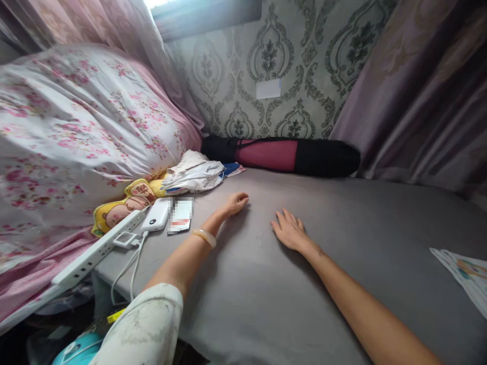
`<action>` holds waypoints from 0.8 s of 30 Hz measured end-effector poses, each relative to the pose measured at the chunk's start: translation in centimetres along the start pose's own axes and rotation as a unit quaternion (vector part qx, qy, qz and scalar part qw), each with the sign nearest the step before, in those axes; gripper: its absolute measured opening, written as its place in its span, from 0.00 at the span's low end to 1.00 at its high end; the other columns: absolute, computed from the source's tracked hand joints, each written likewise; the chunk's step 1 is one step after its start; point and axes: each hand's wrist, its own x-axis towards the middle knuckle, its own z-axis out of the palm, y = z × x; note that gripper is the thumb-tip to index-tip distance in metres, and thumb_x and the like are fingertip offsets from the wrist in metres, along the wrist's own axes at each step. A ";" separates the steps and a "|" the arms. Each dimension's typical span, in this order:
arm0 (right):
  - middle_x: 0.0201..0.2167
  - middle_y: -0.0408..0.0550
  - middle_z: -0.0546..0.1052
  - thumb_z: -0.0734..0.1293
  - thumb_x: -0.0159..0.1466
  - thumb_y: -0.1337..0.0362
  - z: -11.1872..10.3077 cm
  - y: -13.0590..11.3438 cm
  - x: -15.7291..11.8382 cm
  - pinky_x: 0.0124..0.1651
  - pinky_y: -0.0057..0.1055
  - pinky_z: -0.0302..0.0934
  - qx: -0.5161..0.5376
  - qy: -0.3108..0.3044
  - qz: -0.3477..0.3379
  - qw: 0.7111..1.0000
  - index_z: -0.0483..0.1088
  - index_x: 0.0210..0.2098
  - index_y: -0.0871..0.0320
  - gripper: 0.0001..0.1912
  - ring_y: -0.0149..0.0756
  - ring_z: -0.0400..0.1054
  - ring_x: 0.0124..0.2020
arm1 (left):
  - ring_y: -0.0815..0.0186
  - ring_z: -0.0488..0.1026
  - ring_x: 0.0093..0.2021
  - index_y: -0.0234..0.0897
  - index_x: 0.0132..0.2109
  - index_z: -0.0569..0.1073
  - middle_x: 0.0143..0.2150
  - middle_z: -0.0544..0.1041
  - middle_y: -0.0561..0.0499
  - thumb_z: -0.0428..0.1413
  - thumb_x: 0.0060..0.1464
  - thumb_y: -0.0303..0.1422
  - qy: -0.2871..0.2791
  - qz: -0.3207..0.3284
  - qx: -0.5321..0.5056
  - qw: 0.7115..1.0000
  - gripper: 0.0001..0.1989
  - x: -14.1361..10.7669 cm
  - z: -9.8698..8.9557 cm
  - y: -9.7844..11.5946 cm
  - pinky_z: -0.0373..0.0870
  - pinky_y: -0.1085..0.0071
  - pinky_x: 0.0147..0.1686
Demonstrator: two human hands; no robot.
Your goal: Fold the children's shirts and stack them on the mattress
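My left hand (pixel 236 204) is over the grey sheet (pixel 243 263), left of the middle, with its fingers loosely curled in. Nothing shows in it. A pale bangle (pixel 204 236) circles that wrist. To its right, my right hand (pixel 288 229) lies palm down on the sheet, fingers spread, holding nothing. The two hands are apart. Left of my left forearm lie a white power bank (pixel 155 215) and a flat item with a pixelated face (pixel 180 217).
A white power strip (pixel 99 247) with a charger and cables lies along the left edge, beside a yellow cartoon cushion (pixel 117 210). Crumpled clothes (pixel 196 172) and a long black and red bag (pixel 281 156) are against the wall. Papers (pixel 466 274) lie at the right.
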 end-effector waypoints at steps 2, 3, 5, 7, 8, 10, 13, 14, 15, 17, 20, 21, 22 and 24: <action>0.69 0.61 0.53 0.47 0.70 0.51 0.4 -1.5 0.7 0.66 0.54 0.41 0.015 0.003 0.008 1.000 0.56 0.67 0.60 0.32 0.51 0.45 0.69 | 0.61 0.75 0.45 0.32 0.47 0.77 0.46 0.80 0.43 0.50 0.57 0.34 0.056 -0.024 0.023 0.998 0.16 0.1 -2.2 -1.2 0.69 0.69 0.49; 0.69 0.60 0.54 0.47 0.70 0.51 0.6 -2.0 0.9 0.66 0.54 0.41 0.019 0.010 0.018 1.000 0.56 0.66 0.60 0.32 0.51 0.45 0.69 | 0.61 0.75 0.44 0.32 0.46 0.78 0.45 0.80 0.42 0.50 0.56 0.33 0.079 -0.038 0.039 0.995 0.16 0.1 -3.4 -1.8 0.69 0.69 0.48; 0.68 0.60 0.56 0.46 0.71 0.51 1.0 -2.4 1.1 0.66 0.54 0.41 0.021 0.032 0.036 0.999 0.57 0.66 0.60 0.31 0.50 0.47 0.69 | 0.60 0.76 0.43 0.31 0.44 0.78 0.43 0.80 0.43 0.50 0.55 0.32 0.118 -0.074 0.068 0.988 0.15 0.2 -5.9 -3.1 0.69 0.69 0.47; 0.68 0.60 0.57 0.45 0.71 0.52 1.3 -2.4 1.1 0.67 0.53 0.41 0.016 0.051 0.037 0.998 0.57 0.66 0.61 0.31 0.50 0.47 0.69 | 0.60 0.76 0.43 0.31 0.44 0.79 0.42 0.81 0.43 0.50 0.54 0.31 0.155 -0.103 0.092 0.978 0.16 0.4 -8.5 -4.3 0.69 0.69 0.47; 0.68 0.60 0.57 0.46 0.71 0.53 1.5 -2.3 1.0 0.67 0.52 0.41 0.010 0.058 0.032 0.998 0.57 0.66 0.62 0.32 0.50 0.47 0.69 | 0.60 0.76 0.43 0.31 0.44 0.79 0.42 0.81 0.43 0.50 0.53 0.30 0.175 -0.116 0.106 0.972 0.16 0.5 -9.8 -4.9 0.69 0.69 0.47; 0.68 0.60 0.57 0.46 0.71 0.52 1.7 -2.3 0.7 0.67 0.52 0.41 -0.003 0.066 0.023 0.998 0.56 0.67 0.63 0.33 0.51 0.47 0.69 | 0.59 0.76 0.45 0.30 0.45 0.79 0.44 0.81 0.43 0.50 0.53 0.30 0.207 -0.141 0.131 0.959 0.17 0.8 -12.3 -6.0 0.68 0.70 0.48; 0.68 0.60 0.56 0.46 0.70 0.50 1.9 -2.3 0.4 0.68 0.52 0.39 -0.018 0.068 0.016 0.997 0.56 0.67 0.64 0.34 0.52 0.46 0.69 | 0.58 0.75 0.48 0.29 0.48 0.78 0.47 0.80 0.41 0.49 0.53 0.28 0.245 -0.186 0.179 0.934 0.18 1.4 -15.7 -7.5 0.67 0.70 0.50; 0.68 0.60 0.56 0.46 0.70 0.50 2.0 -2.3 0.3 0.68 0.52 0.39 -0.020 0.067 0.014 0.997 0.56 0.67 0.65 0.34 0.53 0.45 0.69 | 0.57 0.74 0.49 0.28 0.48 0.78 0.48 0.79 0.40 0.49 0.53 0.28 0.253 -0.201 0.196 0.926 0.19 1.5 -16.6 -8.0 0.66 0.69 0.51; 0.69 0.60 0.55 0.46 0.70 0.50 2.0 -2.3 0.3 0.68 0.52 0.38 -0.020 0.066 0.011 0.998 0.55 0.67 0.65 0.35 0.53 0.44 0.70 | 0.56 0.74 0.51 0.28 0.48 0.77 0.49 0.79 0.39 0.49 0.53 0.27 0.257 -0.213 0.213 0.918 0.18 1.7 -17.5 -8.4 0.66 0.67 0.52; 0.69 0.59 0.55 0.46 0.70 0.50 2.1 -2.4 0.2 0.68 0.52 0.38 -0.022 0.068 0.010 0.997 0.55 0.67 0.65 0.35 0.52 0.44 0.70 | 0.53 0.72 0.53 0.28 0.49 0.77 0.51 0.78 0.37 0.50 0.52 0.27 0.258 -0.241 0.240 0.904 0.18 1.9 -18.9 -9.2 0.65 0.64 0.53; 0.69 0.59 0.55 0.47 0.70 0.49 2.3 -2.4 0.2 0.68 0.52 0.37 -0.030 0.077 0.011 0.997 0.56 0.67 0.64 0.34 0.52 0.44 0.70 | 0.49 0.72 0.53 0.29 0.49 0.76 0.51 0.77 0.36 0.53 0.50 0.29 0.235 -0.276 0.263 0.894 0.19 2.2 -20.1 -10.3 0.65 0.62 0.52; 0.69 0.59 0.55 0.47 0.70 0.49 2.4 -2.4 0.2 0.68 0.51 0.37 -0.033 0.079 0.011 0.996 0.57 0.67 0.63 0.34 0.52 0.44 0.70 | 0.49 0.72 0.53 0.30 0.49 0.76 0.51 0.77 0.37 0.54 0.49 0.29 0.226 -0.284 0.266 0.893 0.19 2.3 -20.2 -10.6 0.66 0.62 0.51; 0.69 0.59 0.55 0.48 0.70 0.50 2.4 -2.4 0.2 0.68 0.51 0.37 -0.035 0.082 0.011 0.996 0.57 0.67 0.64 0.34 0.52 0.45 0.69 | 0.49 0.72 0.52 0.31 0.48 0.75 0.50 0.77 0.37 0.55 0.48 0.30 0.218 -0.293 0.268 0.891 0.19 2.4 -20.4 -10.8 0.66 0.62 0.51; 0.68 0.59 0.56 0.48 0.71 0.51 2.6 -2.3 0.2 0.68 0.52 0.37 -0.038 0.088 0.010 0.995 0.58 0.66 0.65 0.33 0.53 0.46 0.69 | 0.49 0.73 0.51 0.34 0.47 0.75 0.49 0.78 0.39 0.57 0.46 0.32 0.215 -0.317 0.263 0.886 0.18 2.8 -20.5 -11.1 0.67 0.63 0.49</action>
